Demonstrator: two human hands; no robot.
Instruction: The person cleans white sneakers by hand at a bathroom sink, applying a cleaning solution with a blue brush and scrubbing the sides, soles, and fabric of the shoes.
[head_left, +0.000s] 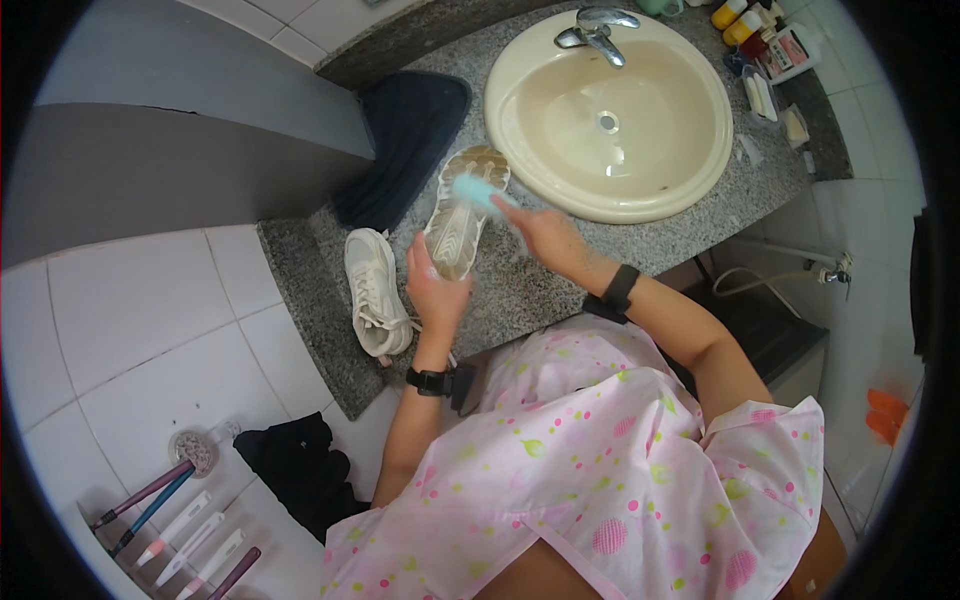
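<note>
My left hand (439, 292) grips one end of a shoe (455, 241), its pale, patterned sole turned up towards me. Parts of that sole look yellowed, and whitish foam shows on it. In my right hand (551, 240) is a light blue brush (480, 191), blurred and laid against the sole; its bristles are hidden. A white lace-up sneaker (371, 292) rests upright on the granite counter (517, 307), left of my left hand. The held shoe's upper cannot be seen from here.
A cream washbasin (517, 161) with a chrome faucet (598, 34) is set into the counter. Beyond the shoes lies a dark folded cloth (412, 135). Several bottles (742, 30) and a soap dish (760, 94) stand at the right. Toothbrushes (176, 525) and a black cloth (300, 465) are at lower left.
</note>
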